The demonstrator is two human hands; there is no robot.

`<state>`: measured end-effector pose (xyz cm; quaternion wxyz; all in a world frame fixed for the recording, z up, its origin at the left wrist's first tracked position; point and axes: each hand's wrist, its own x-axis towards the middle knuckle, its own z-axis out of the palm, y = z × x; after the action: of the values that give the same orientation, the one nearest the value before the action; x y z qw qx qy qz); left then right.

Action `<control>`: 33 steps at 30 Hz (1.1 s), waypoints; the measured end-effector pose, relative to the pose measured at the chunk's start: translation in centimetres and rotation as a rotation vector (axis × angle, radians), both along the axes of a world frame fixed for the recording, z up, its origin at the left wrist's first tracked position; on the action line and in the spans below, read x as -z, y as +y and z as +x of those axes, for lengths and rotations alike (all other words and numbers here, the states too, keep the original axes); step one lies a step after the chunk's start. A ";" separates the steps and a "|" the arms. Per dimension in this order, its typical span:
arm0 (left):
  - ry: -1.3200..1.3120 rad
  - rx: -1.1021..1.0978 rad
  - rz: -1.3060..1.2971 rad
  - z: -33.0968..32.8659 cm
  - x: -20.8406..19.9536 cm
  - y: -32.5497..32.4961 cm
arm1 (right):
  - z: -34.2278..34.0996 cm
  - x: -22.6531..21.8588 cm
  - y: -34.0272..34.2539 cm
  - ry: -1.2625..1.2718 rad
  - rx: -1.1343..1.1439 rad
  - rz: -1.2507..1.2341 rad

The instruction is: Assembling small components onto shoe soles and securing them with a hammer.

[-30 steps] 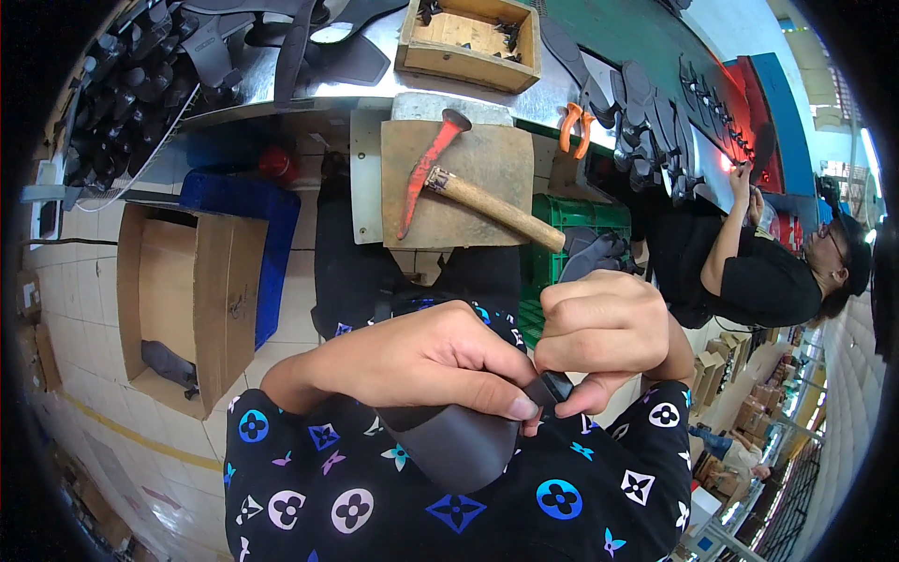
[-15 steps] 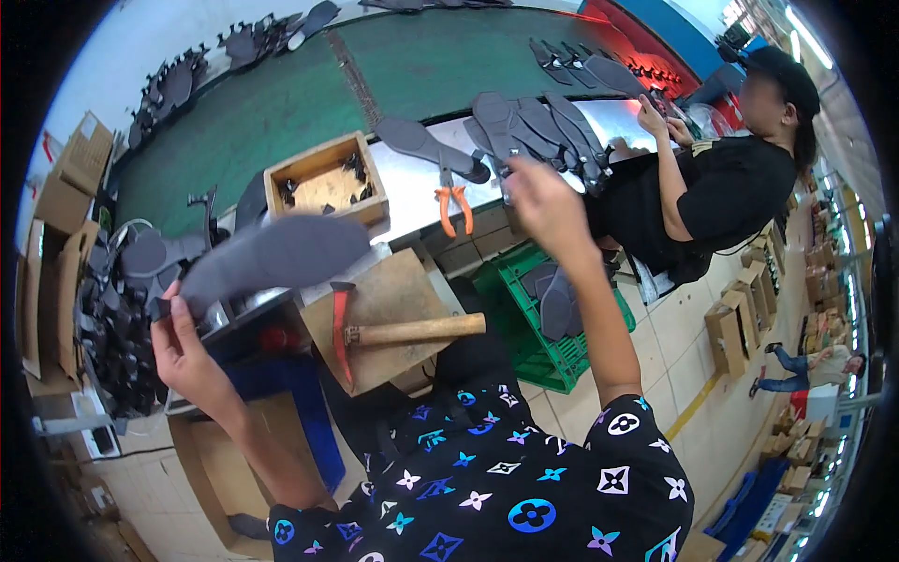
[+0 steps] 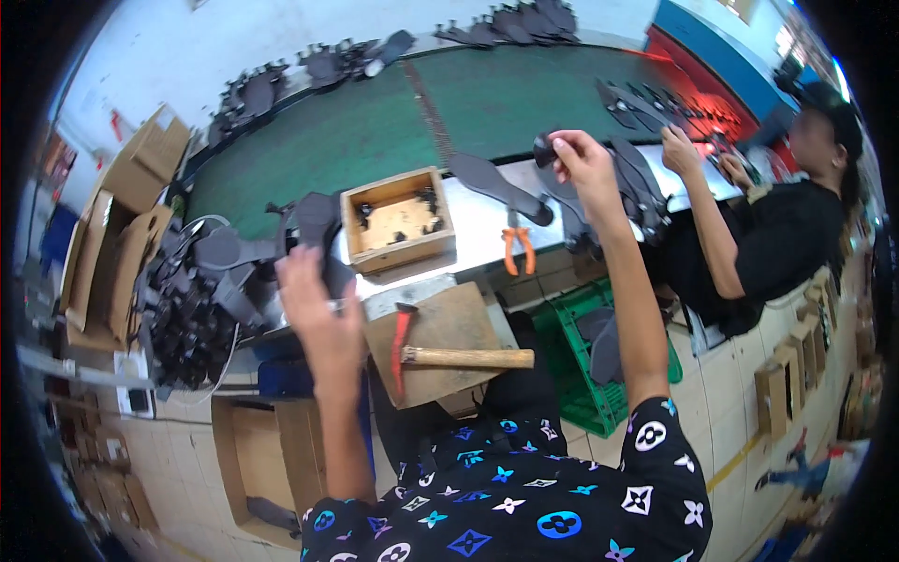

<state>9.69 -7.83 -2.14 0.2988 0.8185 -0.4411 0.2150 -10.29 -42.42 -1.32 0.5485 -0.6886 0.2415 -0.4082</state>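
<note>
Head view: over bench, both hands out toward near edge. Right hand raised to right of box, pinching dark piece between thumb and fingers; too much covered to name its kind. Left hand spread, fingers apart, motion-blurred, just before soles left of box; seen to hold nothing; contact with soles not resolvable.

Progress (judgement): mid-run. Done, to all appearance: row of soles set out along near edge toward right end, plus far row along far edge. Left: heap at near left corner, and small black fittings in box, mostly against side walls. Finish of dark piece not readable. Both tools out of hand: hammer flat on board in front of near edge, pliers beside single sole, handles at near edge.

Room: widest, by estimate, over green belt, from behind box to far edge. Tighter at near edge between box and row. Box walls to allow for on any sweep left. At right, co-worker's hand near right hand; little margin that way. Below near edge, crate beside right forearm in view; depth gap not judgeable.
</note>
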 end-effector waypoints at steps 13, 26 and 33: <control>1.075 0.462 -0.659 -5.2 -4.2 3.4 | -4.5 9.0 24.9 0.741 -0.104 -0.744; 0.054 0.132 0.041 2.1 4.0 -7.7 | -18.3 9.2 25.4 0.555 0.267 -0.009; -0.604 0.181 0.694 12.8 6.2 -15.2 | -14.9 9.1 23.7 0.334 0.200 -0.013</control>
<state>22.48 -23.04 -8.34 -0.1167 0.7290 -0.6238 0.2565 -25.24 -18.70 -10.46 0.4532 -0.7230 0.3937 -0.3419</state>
